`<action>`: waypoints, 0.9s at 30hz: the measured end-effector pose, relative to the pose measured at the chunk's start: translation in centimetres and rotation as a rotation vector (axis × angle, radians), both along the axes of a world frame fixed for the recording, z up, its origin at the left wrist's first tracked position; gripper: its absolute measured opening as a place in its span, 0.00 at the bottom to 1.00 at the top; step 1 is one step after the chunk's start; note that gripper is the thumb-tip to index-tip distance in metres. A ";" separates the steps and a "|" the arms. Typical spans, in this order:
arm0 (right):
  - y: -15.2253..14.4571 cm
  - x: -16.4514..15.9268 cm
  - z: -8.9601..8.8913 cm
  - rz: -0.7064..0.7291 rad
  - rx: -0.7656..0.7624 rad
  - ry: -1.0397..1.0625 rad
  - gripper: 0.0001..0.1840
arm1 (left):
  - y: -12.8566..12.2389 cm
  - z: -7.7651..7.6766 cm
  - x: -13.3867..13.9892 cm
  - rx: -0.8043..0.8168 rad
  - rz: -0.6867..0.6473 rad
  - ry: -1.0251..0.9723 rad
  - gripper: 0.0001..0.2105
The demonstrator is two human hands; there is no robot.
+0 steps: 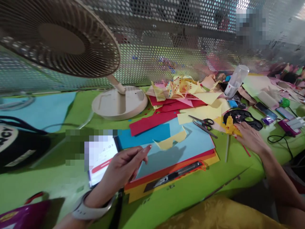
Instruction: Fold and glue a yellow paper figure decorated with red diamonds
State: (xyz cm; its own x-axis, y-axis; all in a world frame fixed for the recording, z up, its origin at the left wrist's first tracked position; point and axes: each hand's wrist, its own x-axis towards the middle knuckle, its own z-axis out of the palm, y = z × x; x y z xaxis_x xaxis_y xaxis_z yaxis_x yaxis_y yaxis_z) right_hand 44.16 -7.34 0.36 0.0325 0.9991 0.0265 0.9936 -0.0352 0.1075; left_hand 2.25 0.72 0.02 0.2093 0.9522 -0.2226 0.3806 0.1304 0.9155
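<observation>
the left hand (130, 161), half-curled and empty, is near a yellow paper cutout (172, 142); the right hand (252, 137) touches a glue gun (230, 126), its grip unclear.

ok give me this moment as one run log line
left hand: near cut yellow paper | right hand: touching yellow glue gun | black-handled scissors: lying on paper | smartphone: screen lit

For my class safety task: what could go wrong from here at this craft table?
The right hand is at the yellow glue gun; if hot, it might burn that hand. The utility knife lies along the near edge of the coloured paper stack; if its blade is out, it might cut someone reaching across. The fan, if running, could blow the loose yellow paper cutout away.
</observation>
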 end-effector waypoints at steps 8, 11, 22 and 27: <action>0.1 0.8 -2.3 -0.142 0.181 -0.012 0.25 | 0.0 -0.9 -0.6 -0.027 -0.116 0.009 0.21; -0.2 1.6 -2.7 -0.174 0.321 0.042 0.27 | 0.1 -1.4 -0.6 -0.009 -0.126 -0.055 0.20; -0.1 1.9 -2.0 -0.176 0.348 0.144 0.23 | 0.5 -2.6 -0.3 0.012 -0.229 -0.125 0.25; -0.7 4.3 -2.6 -0.140 0.674 0.198 0.26 | 0.6 -2.8 0.1 0.001 -0.309 -0.083 0.33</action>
State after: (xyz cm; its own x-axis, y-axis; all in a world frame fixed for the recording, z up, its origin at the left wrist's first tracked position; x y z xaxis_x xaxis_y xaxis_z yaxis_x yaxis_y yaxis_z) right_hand 48.42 -8.06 -2.20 0.2272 0.7532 0.6173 0.9735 -0.1591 -0.1641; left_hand 2.31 1.31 -2.77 0.5057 0.8411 -0.1919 0.3264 0.0194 0.9450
